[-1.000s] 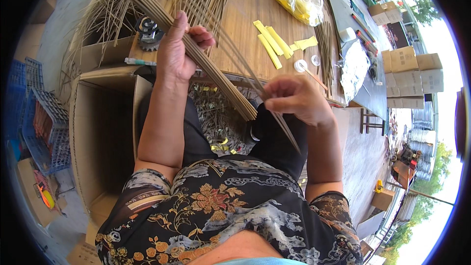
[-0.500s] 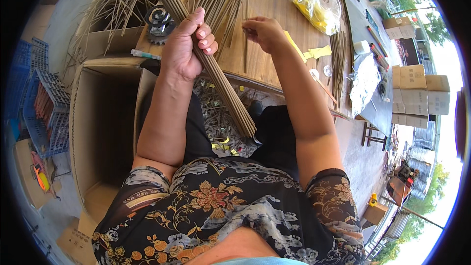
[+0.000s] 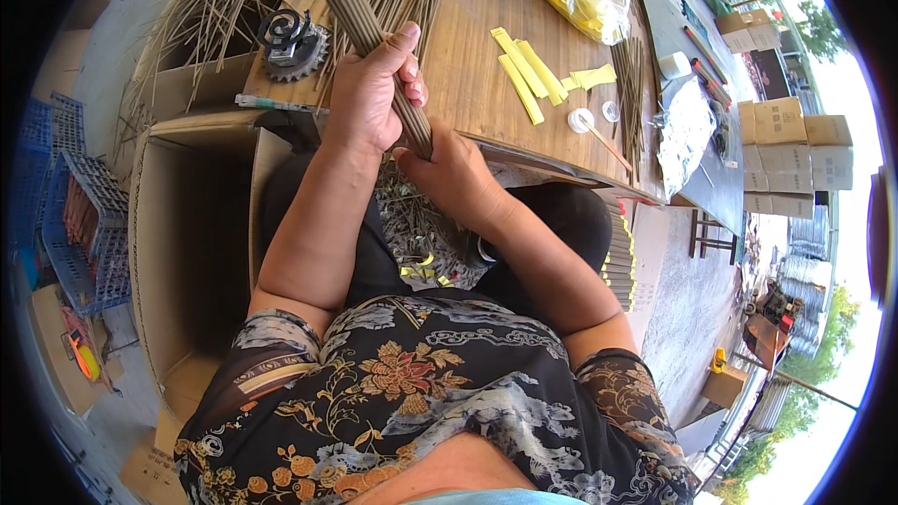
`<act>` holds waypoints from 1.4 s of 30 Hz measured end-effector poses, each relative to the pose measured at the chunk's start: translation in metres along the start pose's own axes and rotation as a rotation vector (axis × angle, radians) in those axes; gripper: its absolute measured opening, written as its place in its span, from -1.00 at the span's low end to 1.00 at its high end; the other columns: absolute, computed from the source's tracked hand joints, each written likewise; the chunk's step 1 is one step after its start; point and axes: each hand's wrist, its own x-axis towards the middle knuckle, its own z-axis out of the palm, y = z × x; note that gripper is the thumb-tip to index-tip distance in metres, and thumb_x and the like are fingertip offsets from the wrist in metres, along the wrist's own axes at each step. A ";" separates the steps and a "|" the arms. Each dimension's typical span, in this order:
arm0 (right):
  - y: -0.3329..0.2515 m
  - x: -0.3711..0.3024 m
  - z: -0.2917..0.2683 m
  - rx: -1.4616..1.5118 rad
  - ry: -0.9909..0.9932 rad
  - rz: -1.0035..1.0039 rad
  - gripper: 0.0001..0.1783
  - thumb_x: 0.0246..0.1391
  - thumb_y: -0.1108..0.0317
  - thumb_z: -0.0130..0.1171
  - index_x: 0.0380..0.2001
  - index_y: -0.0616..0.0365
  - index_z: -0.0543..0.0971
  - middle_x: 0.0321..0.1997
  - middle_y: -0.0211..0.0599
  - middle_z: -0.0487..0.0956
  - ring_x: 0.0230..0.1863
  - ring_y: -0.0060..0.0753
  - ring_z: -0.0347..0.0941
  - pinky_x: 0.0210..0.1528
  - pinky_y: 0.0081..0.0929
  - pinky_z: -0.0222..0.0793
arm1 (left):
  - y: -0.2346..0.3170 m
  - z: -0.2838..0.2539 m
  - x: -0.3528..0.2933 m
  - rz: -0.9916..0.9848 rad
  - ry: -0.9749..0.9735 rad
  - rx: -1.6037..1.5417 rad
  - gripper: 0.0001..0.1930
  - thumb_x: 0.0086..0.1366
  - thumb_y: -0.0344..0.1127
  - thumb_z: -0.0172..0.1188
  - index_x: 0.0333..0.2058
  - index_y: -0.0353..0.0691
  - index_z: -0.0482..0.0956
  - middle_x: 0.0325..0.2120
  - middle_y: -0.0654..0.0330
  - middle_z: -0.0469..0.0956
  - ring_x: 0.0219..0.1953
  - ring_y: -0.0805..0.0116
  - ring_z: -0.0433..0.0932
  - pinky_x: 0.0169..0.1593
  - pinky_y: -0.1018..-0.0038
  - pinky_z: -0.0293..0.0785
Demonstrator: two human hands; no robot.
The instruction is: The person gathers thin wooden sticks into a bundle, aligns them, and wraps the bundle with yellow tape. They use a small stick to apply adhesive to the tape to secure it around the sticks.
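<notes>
From the head cam: left hand (image 3: 369,103) has its grip wrapped tight around a bundle of skinny brown sticks (image 3: 352,6), slanting over the near edge of the wood-grain desk (image 3: 468,75). Right hand (image 3: 458,173)'s grip is curled round the bundle's lower end. Flat yellow strips (image 3: 541,73) and a crinkly clear bag (image 3: 599,2) lie on the desk. Cardboard boxes (image 3: 778,151) at right have print, too tiny to read.

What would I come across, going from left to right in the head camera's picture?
Blue plastic crates, open cardboard box, left hand around a bundle of thin sticks, right hand, yellow strips, crumpled silvery sheet, stacked cartons.
</notes>
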 end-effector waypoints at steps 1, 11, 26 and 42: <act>0.002 -0.002 0.003 0.075 0.009 -0.014 -0.67 -0.07 0.21 0.16 -0.45 0.25 0.33 -0.53 0.01 0.48 -0.47 -0.05 0.47 -0.45 -0.31 0.37 | 0.000 -0.004 0.003 -0.073 -0.076 -0.098 -0.74 0.18 -0.19 0.12 -0.62 -0.11 0.31 -0.76 0.37 0.28 -0.75 0.59 0.24 -0.65 0.63 0.21; -0.002 -0.025 -0.009 0.490 -0.241 0.200 -0.79 0.02 0.36 0.07 -0.57 0.12 0.27 -0.78 -0.45 0.28 -0.82 -0.65 0.18 -0.82 -0.65 0.12 | -0.001 -0.009 0.007 -0.165 -0.191 -0.249 -0.72 0.28 -0.14 -0.06 -0.56 -0.15 0.29 -0.75 0.39 0.24 -0.76 0.61 0.22 -0.65 0.66 0.17; -0.010 -0.028 -0.018 0.653 -0.284 0.194 -0.82 0.02 0.39 0.05 -0.53 0.17 0.28 -0.79 -0.50 0.27 -0.83 -0.65 0.18 -0.81 -0.67 0.10 | -0.008 0.005 -0.005 -0.183 -0.144 -0.202 -0.72 0.16 -0.08 0.12 -0.55 -0.12 0.36 -0.69 0.31 0.35 -0.70 0.51 0.31 -0.63 0.62 0.25; -0.011 -0.028 -0.028 -0.052 0.344 -0.228 -0.76 -0.16 0.26 0.23 -0.43 0.18 0.56 -0.49 -0.18 0.49 -0.42 -0.18 0.43 -0.34 -0.39 0.34 | -0.006 -0.001 -0.004 -0.057 -0.163 -0.085 -0.69 0.17 -0.05 0.10 -0.58 -0.09 0.30 -0.72 0.29 0.34 -0.71 0.49 0.32 -0.60 0.58 0.27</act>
